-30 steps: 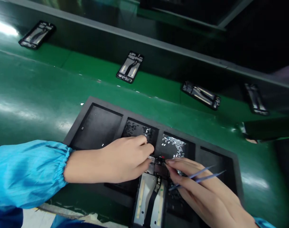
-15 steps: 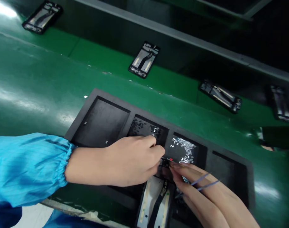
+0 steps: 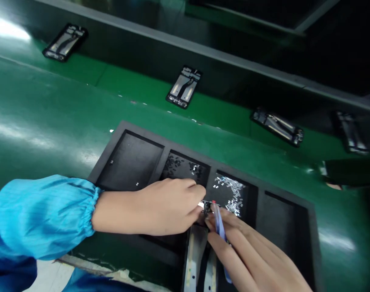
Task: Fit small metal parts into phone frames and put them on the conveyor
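Observation:
A partly assembled phone (image 3: 191, 259) with its inside facing up lies in front of me, a dark ribbon cable running down its silver plate. My left hand (image 3: 169, 207) comes in from the left, fingers curled round the phone's upper end; a small white patch shows by the fingertips. Blue-violet tweezers (image 3: 219, 227) are pinched in my right hand (image 3: 245, 247), their tips at the phone's top end by a tiny red spot. Fingers partly hide that end. Beneath the hands is a black compartment tray (image 3: 212, 166) with small dark and shiny silver pieces in two compartments.
Several similar open phones lie along the green strip behind, such as one phone (image 3: 185, 87) at the middle and another phone (image 3: 277, 126) farther right. A dark sleeve with part of another person's hand (image 3: 333, 186) shows at the right edge. The green bench (image 3: 51, 109) has a worn front edge.
My right hand has shifted left, and the tweezers have swung from lying across its fingers to pointing at the phone's top end. My left hand keeps its grip. The view has moved slightly.

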`<state>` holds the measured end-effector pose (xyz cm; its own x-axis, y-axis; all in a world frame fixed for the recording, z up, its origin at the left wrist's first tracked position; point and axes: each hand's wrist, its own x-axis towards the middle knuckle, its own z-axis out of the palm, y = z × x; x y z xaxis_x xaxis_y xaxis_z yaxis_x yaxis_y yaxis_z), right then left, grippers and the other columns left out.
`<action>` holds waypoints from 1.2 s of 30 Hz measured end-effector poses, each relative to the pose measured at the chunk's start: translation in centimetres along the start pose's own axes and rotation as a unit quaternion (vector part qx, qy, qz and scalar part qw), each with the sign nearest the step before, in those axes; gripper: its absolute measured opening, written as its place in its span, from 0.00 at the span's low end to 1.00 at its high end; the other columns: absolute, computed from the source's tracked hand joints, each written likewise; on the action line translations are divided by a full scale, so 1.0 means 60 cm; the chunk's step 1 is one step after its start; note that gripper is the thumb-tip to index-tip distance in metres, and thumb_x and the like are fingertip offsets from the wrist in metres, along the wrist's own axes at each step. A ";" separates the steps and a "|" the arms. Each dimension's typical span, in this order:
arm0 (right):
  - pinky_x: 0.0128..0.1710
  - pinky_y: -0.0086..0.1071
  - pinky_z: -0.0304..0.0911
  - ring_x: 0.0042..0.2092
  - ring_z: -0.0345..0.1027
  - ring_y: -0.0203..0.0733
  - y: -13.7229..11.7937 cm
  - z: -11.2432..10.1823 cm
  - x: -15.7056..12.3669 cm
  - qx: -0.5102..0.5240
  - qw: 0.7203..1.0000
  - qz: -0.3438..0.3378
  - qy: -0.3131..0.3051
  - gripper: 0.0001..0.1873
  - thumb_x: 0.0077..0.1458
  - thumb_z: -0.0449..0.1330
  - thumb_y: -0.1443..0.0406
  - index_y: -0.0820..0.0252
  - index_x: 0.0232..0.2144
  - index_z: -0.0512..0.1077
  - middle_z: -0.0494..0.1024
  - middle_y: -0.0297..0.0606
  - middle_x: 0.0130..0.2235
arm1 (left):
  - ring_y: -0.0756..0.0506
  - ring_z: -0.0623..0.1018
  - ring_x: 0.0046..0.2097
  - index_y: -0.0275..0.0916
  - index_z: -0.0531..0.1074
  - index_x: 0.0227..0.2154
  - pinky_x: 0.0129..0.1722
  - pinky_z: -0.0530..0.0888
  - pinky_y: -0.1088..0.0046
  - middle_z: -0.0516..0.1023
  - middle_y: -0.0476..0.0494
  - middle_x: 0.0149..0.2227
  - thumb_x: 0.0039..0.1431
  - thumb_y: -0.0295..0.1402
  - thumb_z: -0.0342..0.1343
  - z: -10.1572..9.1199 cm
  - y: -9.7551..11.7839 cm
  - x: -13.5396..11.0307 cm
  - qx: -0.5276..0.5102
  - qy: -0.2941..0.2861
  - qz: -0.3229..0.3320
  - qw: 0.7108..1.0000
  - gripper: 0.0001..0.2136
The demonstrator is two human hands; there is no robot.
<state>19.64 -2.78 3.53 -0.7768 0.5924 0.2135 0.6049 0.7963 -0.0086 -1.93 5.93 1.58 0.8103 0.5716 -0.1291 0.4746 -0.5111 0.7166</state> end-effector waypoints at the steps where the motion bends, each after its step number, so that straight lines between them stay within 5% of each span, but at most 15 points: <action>1: 0.54 0.47 0.75 0.55 0.76 0.63 -0.001 0.002 -0.001 0.010 1.000 0.003 0.005 0.11 0.62 0.56 0.77 0.65 0.42 0.77 0.82 0.57 0.47 | 0.45 0.77 0.34 0.36 0.70 0.37 0.32 0.73 0.68 0.75 0.45 0.38 0.69 0.29 0.52 0.001 -0.002 -0.001 -0.003 0.001 -0.002 1.000 0.04; 5: 0.47 0.40 0.79 0.52 0.79 0.55 0.001 -0.002 -0.010 0.128 0.987 0.086 0.041 0.07 0.63 0.56 0.74 0.60 0.40 0.71 0.83 0.52 0.47 | 0.43 0.79 0.38 0.35 0.72 0.40 0.37 0.76 0.67 0.76 0.44 0.38 0.67 0.29 0.54 0.007 -0.008 -0.003 -0.029 0.025 -0.003 0.999 0.04; 8: 0.46 0.39 0.79 0.48 0.82 0.50 0.040 -0.027 -0.021 0.264 0.931 0.234 0.091 0.05 0.65 0.58 0.65 0.53 0.38 0.64 0.85 0.43 0.44 | 0.44 0.79 0.40 0.36 0.73 0.43 0.40 0.77 0.68 0.77 0.44 0.41 0.66 0.30 0.56 0.003 -0.001 -0.012 -0.015 0.054 -0.008 0.998 0.06; 11: 0.48 0.44 0.76 0.50 0.81 0.52 0.137 -0.049 -0.042 0.260 0.878 0.355 0.188 0.07 0.67 0.56 0.59 0.52 0.37 0.61 0.85 0.42 0.45 | 0.49 0.78 0.35 0.37 0.73 0.45 0.38 0.77 0.73 0.77 0.44 0.44 0.66 0.30 0.55 -0.027 0.005 -0.027 0.013 0.112 -0.029 0.993 0.07; 14: 0.45 0.47 0.74 0.50 0.80 0.57 0.279 -0.046 -0.065 0.113 0.877 0.428 0.185 0.18 0.62 0.61 0.49 0.53 0.41 0.61 0.82 0.51 0.51 | 0.50 0.78 0.34 0.37 0.71 0.46 0.38 0.77 0.73 0.76 0.43 0.43 0.69 0.31 0.50 -0.091 -0.012 -0.017 0.057 0.180 -0.079 0.979 0.08; 18: 0.45 0.44 0.73 0.50 0.77 0.56 0.446 -0.002 -0.071 0.103 0.874 0.461 0.116 0.25 0.51 0.71 0.50 0.59 0.40 0.68 0.79 0.54 0.53 | 0.35 0.75 0.58 0.32 0.64 0.60 0.55 0.74 0.56 0.72 0.31 0.56 0.63 0.42 0.61 -0.175 -0.055 0.086 0.127 0.244 -0.189 0.943 0.27; 20: 0.45 0.44 0.74 0.47 0.77 0.49 0.492 0.026 -0.063 0.102 0.861 0.493 0.070 0.20 0.60 0.67 0.54 0.63 0.46 0.72 0.79 0.47 0.50 | 0.27 0.69 0.62 0.31 0.61 0.64 0.59 0.69 0.46 0.67 0.24 0.61 0.57 0.46 0.68 -0.189 -0.074 0.162 0.157 0.271 -0.267 0.911 0.39; 21: 0.46 0.44 0.74 0.47 0.75 0.46 0.507 0.038 -0.059 0.102 0.855 0.507 0.048 0.19 0.63 0.63 0.56 0.62 0.50 0.72 0.77 0.44 0.51 | 0.28 0.69 0.63 0.33 0.62 0.64 0.60 0.68 0.44 0.66 0.26 0.63 0.59 0.46 0.67 -0.188 -0.082 0.199 0.168 0.282 -0.300 0.895 0.36; 24: 0.49 0.46 0.73 0.50 0.74 0.46 0.529 0.058 -0.053 0.094 0.843 0.530 0.008 0.20 0.66 0.61 0.58 0.60 0.56 0.71 0.75 0.44 0.54 | 0.35 0.72 0.60 0.39 0.68 0.60 0.58 0.72 0.47 0.68 0.36 0.62 0.68 0.42 0.60 -0.175 -0.097 0.284 0.190 0.307 -0.361 0.860 0.22; 28: 0.52 0.50 0.70 0.52 0.73 0.48 0.523 0.050 -0.067 0.076 0.853 0.516 0.023 0.20 0.65 0.62 0.56 0.60 0.54 0.71 0.75 0.44 0.55 | 0.38 0.76 0.56 0.38 0.69 0.58 0.54 0.76 0.52 0.71 0.37 0.58 0.69 0.40 0.59 -0.175 -0.105 0.328 0.192 0.319 -0.376 0.849 0.19; 32: 0.59 0.59 0.56 0.52 0.75 0.55 0.461 0.046 -0.081 0.088 0.894 0.436 0.060 0.19 0.56 0.65 0.49 0.53 0.41 0.69 0.80 0.42 0.54 | 0.38 0.75 0.56 0.38 0.69 0.58 0.55 0.75 0.51 0.71 0.37 0.59 0.69 0.40 0.59 -0.186 -0.106 0.304 0.177 0.284 -0.308 0.891 0.20; 36: 0.61 0.58 0.50 0.54 0.74 0.57 0.366 0.077 -0.085 0.127 0.924 0.355 0.067 0.20 0.50 0.66 0.49 0.51 0.38 0.67 0.81 0.42 0.54 | 0.37 0.74 0.58 0.40 0.64 0.64 0.57 0.73 0.50 0.70 0.37 0.60 0.66 0.40 0.62 -0.170 -0.099 0.228 0.139 0.174 -0.171 0.960 0.27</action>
<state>36.08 12.27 -2.25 -0.1616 0.9696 0.1840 0.8797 0.2260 -0.4183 2.83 23.34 2.52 0.4498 0.8916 -0.0533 0.8054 -0.3791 0.4556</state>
